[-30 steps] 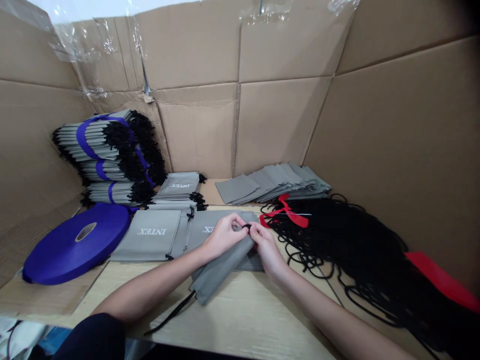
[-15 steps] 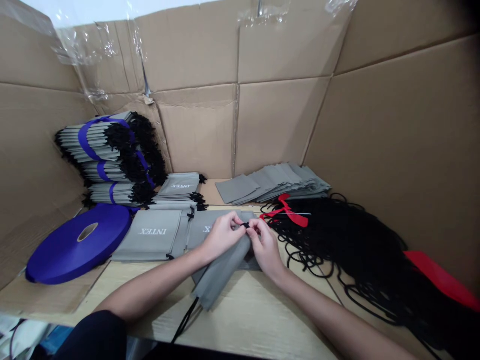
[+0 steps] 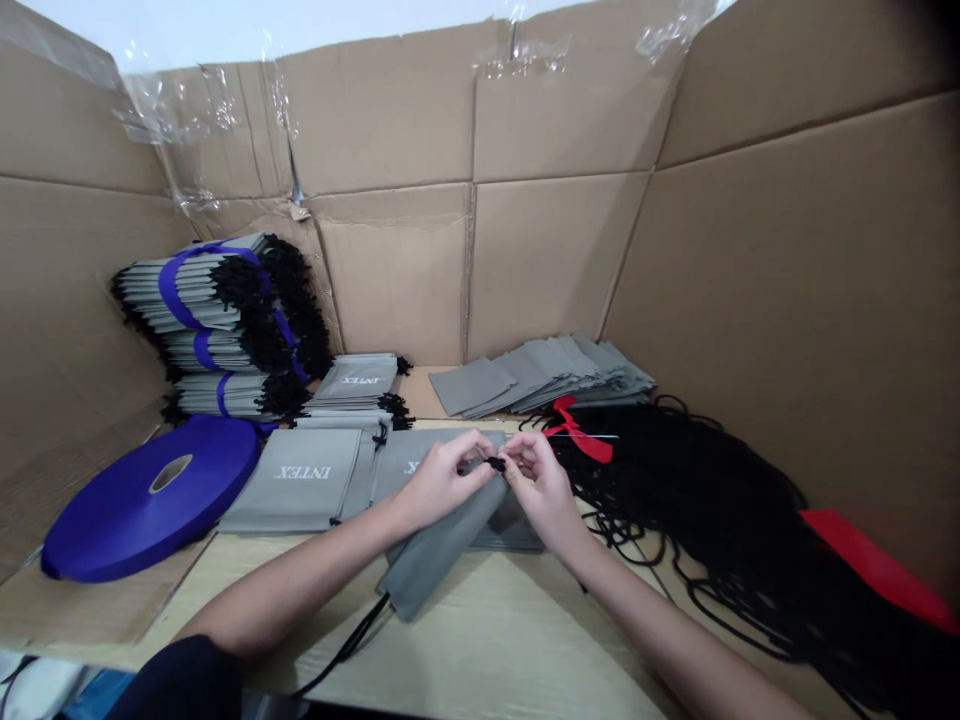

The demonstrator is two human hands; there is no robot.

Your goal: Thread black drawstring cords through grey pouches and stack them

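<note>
One black cord (image 3: pixel 356 637) trails from the near end of a soft, narrow grey cloth pouch (image 3: pixel 442 560), slanting over the middle of the smooth pale table (image 3: pixel 495 640), whose far end has a small dark cord bunch (image 3: pixel 496 464), pinched by the left hand (image 3: pixel 441 480) and the right hand (image 3: pixel 545 490), fingers bent, wrists angled inward.

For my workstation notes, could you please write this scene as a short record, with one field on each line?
Left hand: pinching a black cord
Right hand: fingers gathered at the same cord
Held pouch: grey, slanted, cord trailing from its near end
Left side: purple ribbon roll, strapped pouch bundles behind
Centre-left: INTEX pouches
Back right: overlapping grey pieces
Right side: black cord heap, red strips
</note>
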